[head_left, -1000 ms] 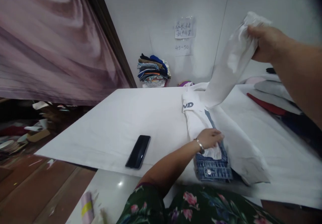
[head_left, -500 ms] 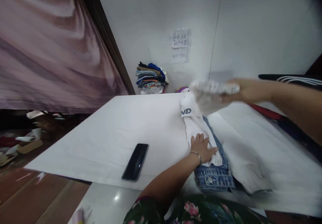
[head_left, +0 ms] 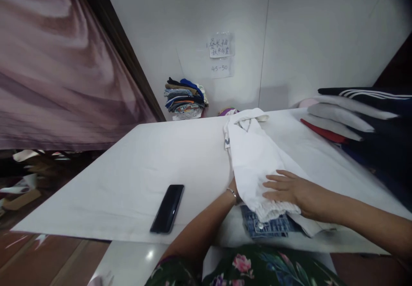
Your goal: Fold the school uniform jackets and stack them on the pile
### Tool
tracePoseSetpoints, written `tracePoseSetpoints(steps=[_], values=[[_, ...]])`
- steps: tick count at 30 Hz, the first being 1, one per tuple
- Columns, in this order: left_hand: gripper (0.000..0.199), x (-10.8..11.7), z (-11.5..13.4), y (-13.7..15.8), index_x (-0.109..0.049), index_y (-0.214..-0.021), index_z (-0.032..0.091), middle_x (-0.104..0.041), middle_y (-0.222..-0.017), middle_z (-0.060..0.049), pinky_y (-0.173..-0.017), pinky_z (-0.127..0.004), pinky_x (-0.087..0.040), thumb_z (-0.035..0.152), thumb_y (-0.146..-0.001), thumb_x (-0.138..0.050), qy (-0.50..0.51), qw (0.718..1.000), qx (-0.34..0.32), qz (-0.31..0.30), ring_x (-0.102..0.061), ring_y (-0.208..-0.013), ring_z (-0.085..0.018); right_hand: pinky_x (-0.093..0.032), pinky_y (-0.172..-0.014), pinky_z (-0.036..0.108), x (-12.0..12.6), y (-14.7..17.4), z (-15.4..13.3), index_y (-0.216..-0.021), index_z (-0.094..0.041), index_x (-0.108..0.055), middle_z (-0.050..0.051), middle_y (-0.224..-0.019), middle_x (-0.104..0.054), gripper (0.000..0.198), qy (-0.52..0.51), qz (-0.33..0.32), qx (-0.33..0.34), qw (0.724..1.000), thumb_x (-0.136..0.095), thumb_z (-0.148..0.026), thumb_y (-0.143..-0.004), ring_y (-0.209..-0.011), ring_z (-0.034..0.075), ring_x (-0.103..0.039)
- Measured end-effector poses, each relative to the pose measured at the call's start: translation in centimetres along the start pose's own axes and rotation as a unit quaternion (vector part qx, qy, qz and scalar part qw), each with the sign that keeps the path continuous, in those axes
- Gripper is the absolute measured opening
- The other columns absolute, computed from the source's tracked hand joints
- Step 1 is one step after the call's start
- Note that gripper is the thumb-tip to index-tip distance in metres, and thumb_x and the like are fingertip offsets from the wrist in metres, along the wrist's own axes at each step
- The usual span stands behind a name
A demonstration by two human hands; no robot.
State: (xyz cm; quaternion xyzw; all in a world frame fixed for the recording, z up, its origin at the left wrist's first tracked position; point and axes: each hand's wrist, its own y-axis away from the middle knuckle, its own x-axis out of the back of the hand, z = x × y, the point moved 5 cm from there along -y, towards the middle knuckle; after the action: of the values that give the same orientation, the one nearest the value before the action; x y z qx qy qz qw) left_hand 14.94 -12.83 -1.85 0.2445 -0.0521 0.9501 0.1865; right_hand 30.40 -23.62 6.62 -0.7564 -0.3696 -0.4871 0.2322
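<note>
A white garment [head_left: 257, 157] lies lengthwise on the table, a layer of it folded over on top, with a gathered, ruffled edge toward me. My right hand [head_left: 288, 191] rests open on that layer near the ruffled edge, fingers spread. My left hand [head_left: 234, 188] reaches under the same layer from the left; its fingers are hidden, and only the back of it and the bracelet [head_left: 231, 192] show. Below the garment sticks out blue denim [head_left: 265, 226] with a metal button. Dark lettering on the white cloth is mostly covered.
A black phone [head_left: 167, 209] lies on the white-covered table [head_left: 128, 170] to the left. A clothes stack [head_left: 186, 99] stands beyond the back edge, under paper signs [head_left: 220, 54]. Folded dark, grey and red clothes [head_left: 370, 123] are piled at the right. A pinkish curtain [head_left: 64, 63] hangs left.
My right hand has brought the held white part down toward me over the lettering and my left hand, and has let go, now lying flat. The view has shifted slightly right.
</note>
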Motion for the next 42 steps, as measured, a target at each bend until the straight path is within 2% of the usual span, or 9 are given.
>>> tracePoseSetpoints(steps=[4, 11, 16, 22, 25, 29, 33, 37, 42], values=[[0.022, 2.3, -0.1, -0.5, -0.071, -0.099, 0.021, -0.065, -0.118, -0.008, -0.107, -0.040, -0.036, 0.022, -0.077, -0.065, -0.065, 0.994, -0.086, -0.028, -0.051, -0.118, -0.028, -0.018, -0.110, 0.059, -2.3, 0.9, 1.2, -0.134, -0.033, -0.052, 0.007, -0.145, -0.043, 0.073, -0.015, -0.064, -0.042, 0.997, -0.053, -0.005, -0.067, -0.138, 0.031, -0.029], [0.037, 8.4, 0.3, -4.4, -0.060, -0.121, 0.016, -0.059, -0.130, -0.009, -0.106, -0.036, -0.038, 0.027, -0.091, -0.040, -0.154, 0.971, -0.001, 0.184, -0.052, -0.121, -0.020, -0.010, -0.111, 0.060, -2.8, 1.4, 0.4, -0.140, -0.030, -0.045, 0.008, -0.151, -0.032, 0.082, -0.104, -0.106, -0.086, 0.985, -0.054, -0.005, -0.062, -0.141, 0.032, -0.017], [0.051, 6.0, 4.2, -9.2, -0.048, -0.136, 0.022, -0.033, -0.152, -0.005, -0.116, -0.040, -0.018, 0.048, -0.093, -0.037, -0.297, 0.942, -0.114, 0.107, -0.024, -0.142, -0.021, -0.004, -0.111, 0.060, -1.1, 1.2, -0.4, -0.142, -0.031, -0.040, 0.008, -0.153, -0.024, 0.079, -0.171, -0.156, -0.106, 0.967, -0.060, -0.014, -0.067, -0.142, 0.032, -0.010], [0.072, 3.3, -2.1, -12.7, -0.027, -0.148, 0.020, -0.013, -0.158, -0.005, -0.116, -0.050, -0.007, 0.061, -0.089, -0.025, -0.393, 0.914, 0.100, 0.014, -0.005, -0.145, -0.025, 0.002, -0.112, 0.058, -2.9, 1.6, 0.9, -0.141, -0.033, -0.040, 0.004, -0.155, -0.020, 0.068, -0.234, -0.153, -0.127, 0.952, -0.061, -0.050, -0.079, -0.143, 0.031, -0.004], [0.070, 3.0, -3.9, -12.9, -0.031, -0.146, 0.022, -0.015, -0.157, -0.005, -0.116, -0.050, -0.005, 0.061, -0.088, -0.028, -0.361, 0.926, 0.105, 0.022, -0.005, -0.145, -0.024, 0.006, -0.111, 0.058, -3.9, 1.9, 1.0, -0.140, -0.035, -0.042, 0.003, -0.155, -0.019, 0.065, -0.231, -0.118, -0.119, 0.958, -0.058, -0.056, -0.081, -0.143, 0.031, -0.002], [0.062, 4.3, -3.5, -12.1, -0.040, -0.140, 0.020, -0.023, -0.155, -0.009, -0.116, -0.045, -0.013, 0.055, -0.089, -0.037, -0.291, 0.950, 0.090, 0.062, -0.015, -0.144, -0.024, -0.015, -0.114, 0.052, -1.8, 2.3, 3.3, -0.128, -0.029, -0.059, 0.006, -0.148, -0.038, 0.052, -0.289, 0.005, -0.131, 0.948, -0.054, -0.056, -0.084, -0.141, 0.029, -0.023], [0.055, 6.3, -2.8, -8.7, -0.046, -0.134, 0.011, -0.035, -0.149, -0.017, -0.114, -0.037, -0.022, 0.041, -0.087, -0.051, -0.153, 0.973, 0.105, 0.136, -0.029, -0.139, -0.025, -0.030, -0.110, 0.047, 1.7, 5.7, 11.7, -0.126, -0.026, -0.060, 0.008, -0.142, -0.047, 0.057, -0.253, 0.285, -0.353, 0.854, -0.066, -0.052, -0.075, -0.132, 0.030, -0.040], [0.052, 6.1, -3.1, -3.2, -0.050, -0.128, 0.013, -0.050, -0.138, -0.017, -0.103, -0.038, -0.040, 0.036, -0.083, -0.059, -0.006, 0.974, 0.185, 0.133, -0.051, -0.124, -0.026, -0.050, -0.092, 0.042, -0.7, 8.5, 16.8, -0.143, -0.022, -0.040, 0.014, -0.138, -0.050, 0.081, -0.376, 0.290, -0.492, 0.729, -0.070, -0.047, -0.072, -0.116, 0.031, -0.056], [0.054, 1.9, -2.7, 2.5, -0.058, -0.117, 0.014, -0.064, -0.121, -0.014, -0.086, -0.036, -0.054, 0.044, -0.074, -0.069, 0.287, 0.932, 0.218, 0.024, -0.063, -0.105, -0.026, -0.054, -0.086, 0.034, -2.9, 8.1, 15.4, -0.146, -0.018, -0.032, 0.016, -0.135, -0.053, 0.090, -0.477, 0.276, -0.475, 0.685, -0.072, -0.047, -0.071, -0.105, 0.027, -0.063]])
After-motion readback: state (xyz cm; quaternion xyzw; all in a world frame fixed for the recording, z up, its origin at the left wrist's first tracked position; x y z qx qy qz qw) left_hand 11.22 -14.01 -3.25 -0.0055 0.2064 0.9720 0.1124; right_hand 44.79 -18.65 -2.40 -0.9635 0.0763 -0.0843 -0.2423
